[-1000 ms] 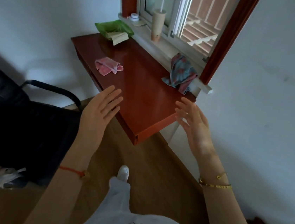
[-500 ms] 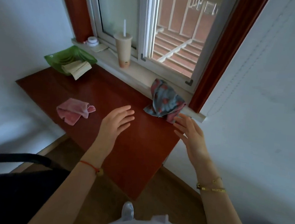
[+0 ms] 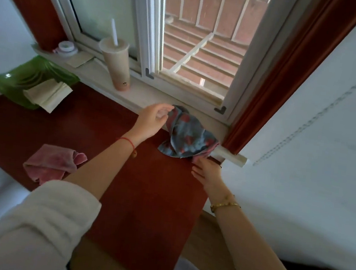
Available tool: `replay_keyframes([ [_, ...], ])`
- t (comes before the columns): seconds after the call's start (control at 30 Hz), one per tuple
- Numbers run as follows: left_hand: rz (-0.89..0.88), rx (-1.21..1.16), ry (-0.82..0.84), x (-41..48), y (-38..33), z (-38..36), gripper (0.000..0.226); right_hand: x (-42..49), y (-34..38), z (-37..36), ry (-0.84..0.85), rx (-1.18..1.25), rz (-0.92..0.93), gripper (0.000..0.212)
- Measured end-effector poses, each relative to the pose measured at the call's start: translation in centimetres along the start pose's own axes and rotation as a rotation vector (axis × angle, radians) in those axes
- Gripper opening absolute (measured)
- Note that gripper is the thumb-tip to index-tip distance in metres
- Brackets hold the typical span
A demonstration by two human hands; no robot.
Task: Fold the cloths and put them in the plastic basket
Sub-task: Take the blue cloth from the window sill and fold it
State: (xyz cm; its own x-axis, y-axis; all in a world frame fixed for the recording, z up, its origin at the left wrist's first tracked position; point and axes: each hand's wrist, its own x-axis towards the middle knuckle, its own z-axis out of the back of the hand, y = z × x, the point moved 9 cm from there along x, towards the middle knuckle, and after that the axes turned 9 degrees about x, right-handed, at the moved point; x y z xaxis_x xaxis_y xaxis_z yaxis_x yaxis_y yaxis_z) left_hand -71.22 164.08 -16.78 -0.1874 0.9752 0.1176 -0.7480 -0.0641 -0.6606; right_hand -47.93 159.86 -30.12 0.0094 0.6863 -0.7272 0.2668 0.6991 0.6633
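Inside, green basket (image 3: pixel 8 80) holds one folded cream cloth (image 3: pixel 48 95).

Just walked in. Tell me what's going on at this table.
A person is reaching for the blue-and-red cloth draped from the windowsill onto the red table. The left hand is at its upper edge, the right hand at its lower corner. A pink cloth lies crumpled and untouched. One pale cloth already sits in the green basket.

A tall paper cup (image 3: pixel 116 64) with a white straw (image 3: pixel 114 32) stands upright on the pale windowsill (image 3: pixel 146 95). Near the sill's left end sits a small round jar (image 3: pixel 66 47) beside a flat card (image 3: pixel 79 60). The red-brown table (image 3: pixel 150 198) lies below the sill.
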Motion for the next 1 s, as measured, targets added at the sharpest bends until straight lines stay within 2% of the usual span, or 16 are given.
replay_keyframes([
  [0.17, -0.143, 0.192, 0.124, 5.6, 1.3, -3.8, 0.04, 3.7, -1.7, -1.4, -0.057, 0.092, -0.13, 0.032],
  [0.33, -0.189, 0.315, 0.197, 7.6, 2.6, -5.7, 0.043, 5.6, -2.4, -2.6, -0.09, 0.148, -0.157, 0.019],
  [0.4, -0.196, 0.33, 0.188, 7.8, 3.0, -5.8, 0.04, 5.9, -2.7, -2.9, -0.106, 0.164, -0.175, 0.01],
  [0.47, -0.195, 0.338, 0.166, 7.9, 3.3, -5.5, 0.028, 6.3, -3.0, -3.0, -0.119, 0.186, -0.184, 0.012],
  [0.53, -0.194, 0.312, 0.134, 7.7, 3.7, -4.7, 0.016, 6.6, -3.0, -2.9, -0.138, 0.195, -0.16, 0.023],
  [0.63, -0.179, 0.232, 0.069, 6.9, 3.9, -2.7, 0.013, 6.6, -2.7, -2.4, -0.171, 0.188, -0.093, 0.031],
  [0.87, -0.062, -0.026, -0.032, 3.1, 4.5, 2.2, 0.015, 2.1, 0.2, -0.8, -0.149, 0.255, 0.08, 0.024],
  [1.0, -0.029, -0.123, -0.111, 0.2, 3.5, 4.9, 0.018, -3.1, 3.8, -0.8, -0.027, 0.298, 0.187, 0.012],
])
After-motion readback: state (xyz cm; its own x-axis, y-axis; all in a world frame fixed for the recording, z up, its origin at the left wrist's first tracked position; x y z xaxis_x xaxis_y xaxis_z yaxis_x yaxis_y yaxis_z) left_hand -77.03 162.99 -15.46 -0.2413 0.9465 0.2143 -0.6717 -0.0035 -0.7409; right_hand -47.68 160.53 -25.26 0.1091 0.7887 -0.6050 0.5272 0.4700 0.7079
